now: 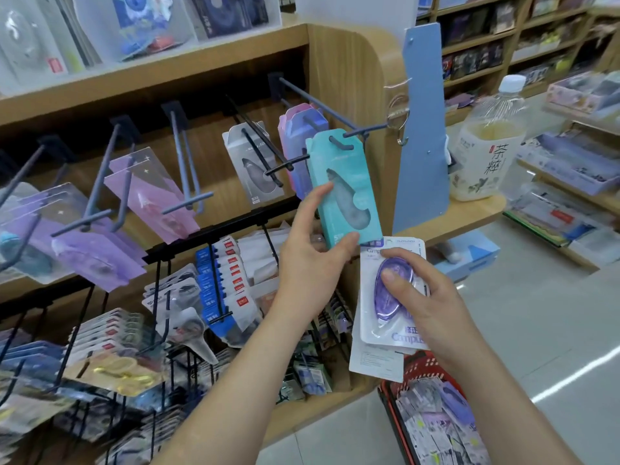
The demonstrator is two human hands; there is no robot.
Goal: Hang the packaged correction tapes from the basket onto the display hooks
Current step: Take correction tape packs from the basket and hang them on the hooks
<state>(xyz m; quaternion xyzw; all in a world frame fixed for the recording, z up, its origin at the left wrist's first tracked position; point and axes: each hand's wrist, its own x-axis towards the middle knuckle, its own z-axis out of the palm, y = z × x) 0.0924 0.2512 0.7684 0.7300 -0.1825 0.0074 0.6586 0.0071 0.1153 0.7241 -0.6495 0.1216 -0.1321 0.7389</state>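
Head-worn camera looks forward and down, near the display hooks (pixel 365 129), edges apparently warped.

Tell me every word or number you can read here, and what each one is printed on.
"Campus", partly covered: purple correction tape pack in the right hand.
"茶粹": drink bottle.
"5": grey correction tape pack; also the teal pack that the left hand holds.
Red tags on the blue packs below: too blurred.

The purple tape pack (pixel 391 307) reads "Campus"; the bottle (pixel 486 162) label reads "茶粹".
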